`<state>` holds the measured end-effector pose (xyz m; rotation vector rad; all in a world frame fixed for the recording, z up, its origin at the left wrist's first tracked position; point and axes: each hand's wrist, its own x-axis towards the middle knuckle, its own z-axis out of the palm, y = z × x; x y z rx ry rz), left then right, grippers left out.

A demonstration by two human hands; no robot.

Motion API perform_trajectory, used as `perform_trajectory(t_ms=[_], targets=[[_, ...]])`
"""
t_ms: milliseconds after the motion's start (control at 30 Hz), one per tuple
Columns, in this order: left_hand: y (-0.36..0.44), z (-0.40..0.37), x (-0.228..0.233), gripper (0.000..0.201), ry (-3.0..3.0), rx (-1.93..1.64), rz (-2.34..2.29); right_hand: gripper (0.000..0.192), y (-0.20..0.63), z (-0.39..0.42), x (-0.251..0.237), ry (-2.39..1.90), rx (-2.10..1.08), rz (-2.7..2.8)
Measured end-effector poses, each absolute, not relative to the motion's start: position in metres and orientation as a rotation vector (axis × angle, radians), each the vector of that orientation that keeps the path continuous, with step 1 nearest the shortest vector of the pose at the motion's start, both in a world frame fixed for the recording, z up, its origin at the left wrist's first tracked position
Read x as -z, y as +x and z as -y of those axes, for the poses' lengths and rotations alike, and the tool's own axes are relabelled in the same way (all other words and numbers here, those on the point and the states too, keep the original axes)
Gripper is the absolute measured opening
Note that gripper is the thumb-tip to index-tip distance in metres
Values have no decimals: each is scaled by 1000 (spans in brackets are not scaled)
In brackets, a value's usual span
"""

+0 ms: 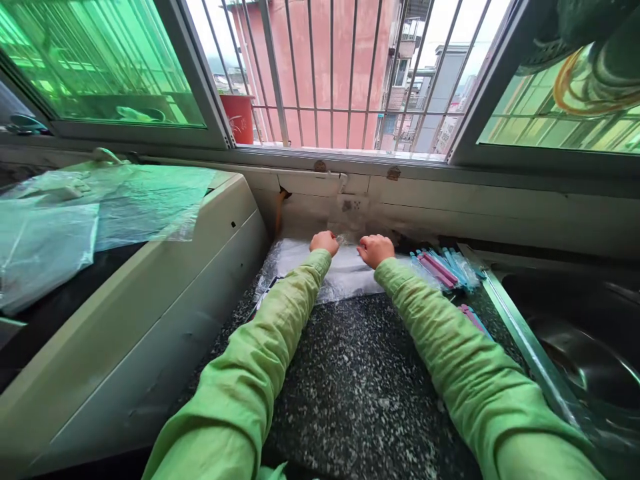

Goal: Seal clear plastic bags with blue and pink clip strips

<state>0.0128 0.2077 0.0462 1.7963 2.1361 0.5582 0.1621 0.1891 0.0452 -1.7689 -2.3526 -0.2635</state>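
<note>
Both arms, in green sleeves, reach forward over the far end of the counter. My left hand (325,243) is closed, with a bit of clear plastic film (344,239) showing at its fingertips. Just to the right, my right hand (377,251) has its fingers curled in towards the thumb; whatever it may hold is too small to make out. Beneath both hands a white sheet in clear plastic (350,277) lies flat on the counter. Beside my right wrist is a pile of blue and pink plastic-wrapped sticks (443,267).
The speckled black counter (350,387) runs between a cream-coloured appliance (200,280) topped with plastic sheets (145,193) on the left and a dark sink (580,333) on the right. More pink and blue sticks (473,317) lie near my right forearm. A barred window (330,73) stands behind.
</note>
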Motion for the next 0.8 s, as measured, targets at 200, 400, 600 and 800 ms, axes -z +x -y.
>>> perform_trajectory(t_ms=[200, 400, 600, 800], targets=[[8, -223, -34, 28, 1757, -519, -2092, 27, 135, -223, -24, -1787, 305, 2335], [21, -236, -27, 30, 1697, -504, -2101, 25, 132, -238, -11, -1770, 294, 2346], [25, -233, -28, 24, 1689, -571, -2058, 25, 136, -234, -12, -1714, 246, 2310], [34, -209, -43, 17, 1684, -948, -1878, 25, 146, -209, -25, -1630, -4, 2025]])
